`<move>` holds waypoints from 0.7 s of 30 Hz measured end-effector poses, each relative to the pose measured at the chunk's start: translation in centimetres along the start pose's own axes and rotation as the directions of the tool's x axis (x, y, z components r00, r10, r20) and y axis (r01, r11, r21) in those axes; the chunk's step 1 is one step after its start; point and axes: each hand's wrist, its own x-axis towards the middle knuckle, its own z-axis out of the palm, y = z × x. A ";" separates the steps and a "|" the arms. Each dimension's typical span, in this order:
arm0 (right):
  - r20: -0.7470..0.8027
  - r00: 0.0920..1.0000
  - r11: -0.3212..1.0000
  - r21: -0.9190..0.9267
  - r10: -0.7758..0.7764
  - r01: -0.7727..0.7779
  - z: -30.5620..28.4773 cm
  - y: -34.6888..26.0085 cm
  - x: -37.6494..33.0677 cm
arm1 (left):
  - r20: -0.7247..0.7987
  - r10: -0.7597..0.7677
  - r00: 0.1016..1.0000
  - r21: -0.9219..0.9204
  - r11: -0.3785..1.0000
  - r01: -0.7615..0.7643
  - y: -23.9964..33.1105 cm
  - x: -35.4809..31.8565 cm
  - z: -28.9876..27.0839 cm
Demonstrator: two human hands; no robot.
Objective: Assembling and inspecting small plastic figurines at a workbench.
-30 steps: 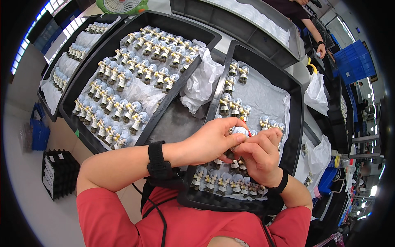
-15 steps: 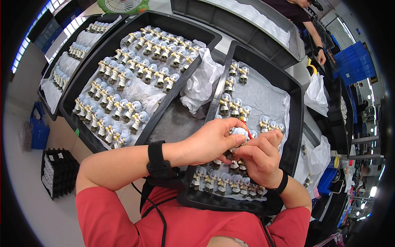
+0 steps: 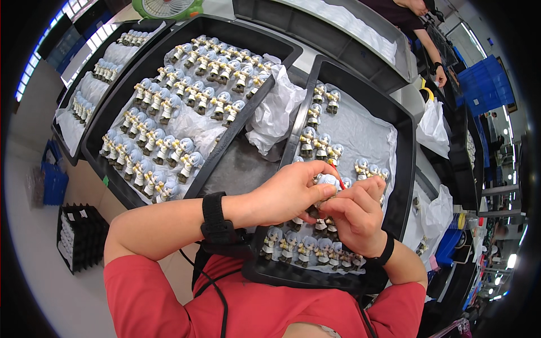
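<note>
pale workshop floor (image 3: 34,253) bends away at the left, and it's trays all over the middle: a big black left tray (image 3: 239,129) packed with rows of pale-haired figures (image 3: 163,149), then a black right tray (image 3: 406,169) under the hands, partly filled on its white lining (image 3: 363,127). crumpled white sheet (image 3: 276,110) bulges between the two. out at the far right, a co-worker's hand (image 3: 440,79) sits a touch lower than a second ago, but here at the front almost nothing has shifted, so it looks like the same close work on the same piece. both forearms reach up from below and angle inward, wrists banded in black, the two hands meeting over the right tray. left hand (image 3: 298,188) has thumb and forefinger closed round the held figurine (image 3: 327,180), its head poking up between them, above the tray's nearer rows. right hand (image 3: 355,211) is curled, fingertips bunched right up against that piece; whether they pinch anything, can't tell. and beside the head, a thin red sliver (image 3: 342,184), its kind and its holder unclear.
</note>
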 end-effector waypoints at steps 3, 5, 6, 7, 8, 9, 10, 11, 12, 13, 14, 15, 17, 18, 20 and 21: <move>0.010 1.000 1.000 0.001 0.011 -0.011 -0.1 0.0 -0.3 | 0.007 0.011 1.000 -0.001 1.000 -0.011 -0.2 0.1 -0.1; 0.008 1.000 1.000 0.001 0.024 -0.024 -0.1 0.0 -0.3 | -0.004 0.028 1.000 0.029 0.999 -0.028 -0.1 0.1 0.0; 0.005 1.000 1.000 0.004 0.013 -0.013 -0.1 -0.1 0.1 | -0.002 0.027 1.000 0.030 0.999 -0.027 0.0 0.1 0.0; 0.002 1.000 1.000 0.007 0.001 -0.001 0.0 -0.2 0.2 | 0.001 0.009 1.000 0.021 1.000 -0.009 0.1 0.0 0.0; 0.001 1.000 1.000 0.005 0.003 -0.003 -0.1 -0.2 0.1 | 0.004 -0.009 1.000 0.012 1.000 0.009 0.1 -0.1 0.0; 0.012 1.000 1.000 -0.005 0.006 -0.006 -0.3 -0.2 -0.1 | 0.002 -0.008 1.000 0.012 1.000 0.008 0.1 0.0 0.0; 0.024 1.000 1.000 -0.015 0.009 -0.009 -0.3 -0.1 -0.2 | -0.005 0.010 1.000 0.020 1.000 -0.010 0.0 0.0 0.0; 0.024 1.000 1.000 -0.014 0.007 -0.006 -0.2 0.0 -0.1 | -0.011 0.028 1.000 0.028 0.999 -0.027 0.0 0.0 -0.1; 0.011 1.000 1.000 -0.017 0.009 -0.009 -0.2 0.0 -0.2 | -0.009 0.026 1.000 0.027 0.999 -0.026 0.0 0.0 -0.1; -0.001 1.000 1.000 -0.020 0.011 -0.011 -0.2 0.0 -0.2 | -0.013 0.021 1.000 0.032 0.999 -0.021 0.0 0.1 -0.1; -0.001 1.000 1.000 -0.021 0.014 -0.014 -0.2 0.0 -0.1 | -0.016 0.017 1.000 0.037 0.999 -0.016 0.1 0.1 0.0; 0.000 1.000 1.000 -0.017 0.008 -0.008 -0.2 0.0 0.0 | -0.016 0.017 1.000 0.038 0.999 -0.016 0.1 0.0 -0.1; -0.001 1.000 1.000 -0.014 0.001 -0.001 -0.5 0.1 0.1 | -0.013 0.014 1.000 -0.006 1.000 -0.014 0.2 0.0 -0.1; -0.025 0.999 0.999 0.022 0.032 -0.032 -1.0 0.3 -0.1 | -0.014 0.016 1.000 -0.004 1.000 -0.016 0.3 -0.1 0.0; -0.049 0.997 0.997 0.059 0.061 -0.058 -1.5 0.2 -0.2 | 0.008 -0.008 1.000 -0.074 0.997 0.009 0.6 -0.4 0.0; -0.031 0.973 0.948 0.233 0.228 -0.215 -1.5 0.0 -0.2 | 0.010 -0.007 1.000 -0.069 0.998 0.008 0.6 -0.4 -0.1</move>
